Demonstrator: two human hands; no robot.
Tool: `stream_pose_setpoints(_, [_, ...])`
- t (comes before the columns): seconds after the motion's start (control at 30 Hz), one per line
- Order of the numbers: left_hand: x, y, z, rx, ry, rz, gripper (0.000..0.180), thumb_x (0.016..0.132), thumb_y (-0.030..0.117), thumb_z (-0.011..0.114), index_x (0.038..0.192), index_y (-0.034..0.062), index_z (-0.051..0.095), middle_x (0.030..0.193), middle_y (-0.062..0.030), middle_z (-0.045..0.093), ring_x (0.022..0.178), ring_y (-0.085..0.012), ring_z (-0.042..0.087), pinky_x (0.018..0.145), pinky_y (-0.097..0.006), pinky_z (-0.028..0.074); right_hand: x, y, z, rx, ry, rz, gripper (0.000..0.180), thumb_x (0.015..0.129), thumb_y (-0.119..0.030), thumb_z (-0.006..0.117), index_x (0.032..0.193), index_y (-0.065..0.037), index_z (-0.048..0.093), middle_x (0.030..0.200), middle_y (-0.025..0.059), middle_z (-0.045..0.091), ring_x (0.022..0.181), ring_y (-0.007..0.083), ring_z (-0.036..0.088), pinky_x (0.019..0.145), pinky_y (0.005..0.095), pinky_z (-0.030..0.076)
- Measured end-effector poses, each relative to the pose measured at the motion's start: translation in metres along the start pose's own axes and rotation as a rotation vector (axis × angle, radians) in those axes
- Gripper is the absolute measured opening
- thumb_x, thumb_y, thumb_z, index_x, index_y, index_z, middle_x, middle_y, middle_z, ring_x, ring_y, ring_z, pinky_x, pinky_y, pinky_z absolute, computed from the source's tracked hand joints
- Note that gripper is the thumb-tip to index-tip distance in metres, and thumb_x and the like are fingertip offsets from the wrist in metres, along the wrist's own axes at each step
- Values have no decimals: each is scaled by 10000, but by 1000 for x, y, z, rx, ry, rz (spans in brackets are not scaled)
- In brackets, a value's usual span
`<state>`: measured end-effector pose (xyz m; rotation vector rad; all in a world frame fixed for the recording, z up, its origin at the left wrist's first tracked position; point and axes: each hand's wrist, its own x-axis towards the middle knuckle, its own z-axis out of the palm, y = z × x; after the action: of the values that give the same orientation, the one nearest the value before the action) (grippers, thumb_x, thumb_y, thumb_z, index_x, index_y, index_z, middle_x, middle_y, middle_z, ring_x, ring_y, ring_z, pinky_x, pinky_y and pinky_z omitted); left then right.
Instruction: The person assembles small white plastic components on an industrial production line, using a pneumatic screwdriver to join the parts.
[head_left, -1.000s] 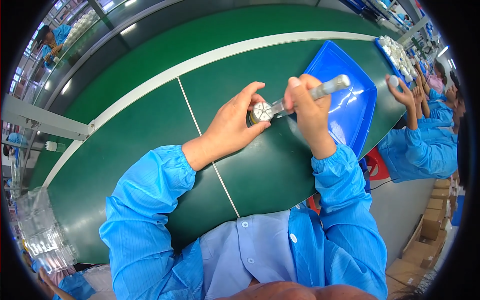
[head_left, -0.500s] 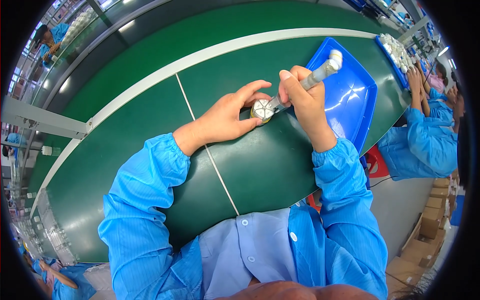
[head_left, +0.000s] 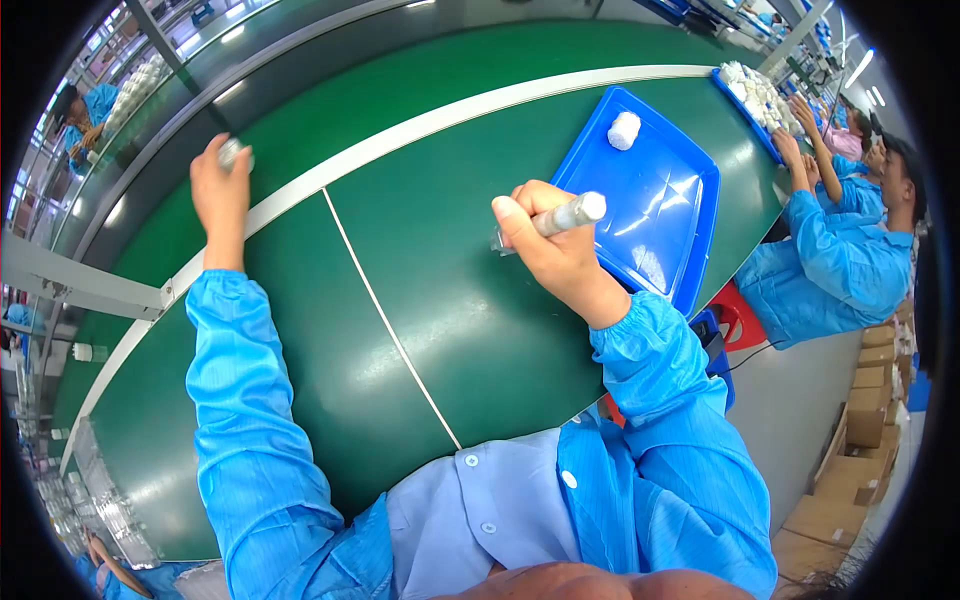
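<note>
Over at the far left, past the white rail, my left hand (head_left: 220, 190) grips a small white round part (head_left: 235, 155) between thumb and fingers. My right hand (head_left: 555, 250) is closed around a thick, pen-like tool (head_left: 573, 214) with a pale body. The tool's clear end (head_left: 508, 241) points left over the green worktop, apart from any part. Just beyond my right hand lies a shallow blue tray (head_left: 655, 205), in which a single white ribbed round piece (head_left: 623, 130) sits near the far corner.
A white rail (head_left: 440, 118) separates the green worktop (head_left: 450, 300) from a green belt (head_left: 330, 90). At far right, people in blue sleeves (head_left: 850, 240) work beside a blue tray piled with white parts (head_left: 755, 95). A metal post (head_left: 80, 265) stands at left.
My left hand has carried the round part away from the tool, far left over the rail. The tool has been lifted off the part and tilted; my right hand stays near the tray.
</note>
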<state>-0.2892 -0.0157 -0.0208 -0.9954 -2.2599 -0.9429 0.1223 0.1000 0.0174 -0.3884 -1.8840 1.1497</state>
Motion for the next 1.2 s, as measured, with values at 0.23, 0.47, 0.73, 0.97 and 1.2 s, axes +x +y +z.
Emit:
stream_pose_setpoints(0.23, [-7,-27,4,226,23,-181,505,844,338,735,1270,106,597,1170,-171,606,1155,-363,560,947,-450,476,0,-9,-5,-54,5,-52,383,892,-87,695,602,-49,448,536,38,432,470,111,385,423,306,298])
stream_pose_setpoints(0.47, [-14,167,35,-292,18,401,277,881,251,694,1095,79,660,1111,-120,646,1074,-314,598,937,-417,470,2,-27,-4,-207,-45,-477,327,770,-74,763,632,-80,467,561,80,479,443,276,500,402,383,362])
stream_pose_setpoints(0.73, [-88,446,98,-767,-762,540,413,838,408,660,1063,65,705,1094,-203,667,1064,-382,616,896,-463,501,6,-39,-29,-153,408,-865,226,754,17,668,664,-54,473,583,80,564,469,195,545,419,301,422])
stream_pose_setpoints(0.97, [-144,513,145,-674,-934,775,283,916,291,577,1110,118,686,981,-204,705,937,-382,678,795,-479,539,-6,-56,-60,-82,291,-479,274,985,-168,537,755,-19,533,679,132,636,544,187,584,522,297,481])
stream_pose_setpoints(1.2, [-103,446,67,-890,-985,523,575,801,213,699,1340,121,520,1183,-270,585,1076,-397,618,898,-483,510,-8,-53,-55,-23,278,-411,276,992,-135,514,745,-11,522,686,120,614,576,156,564,534,288,464])
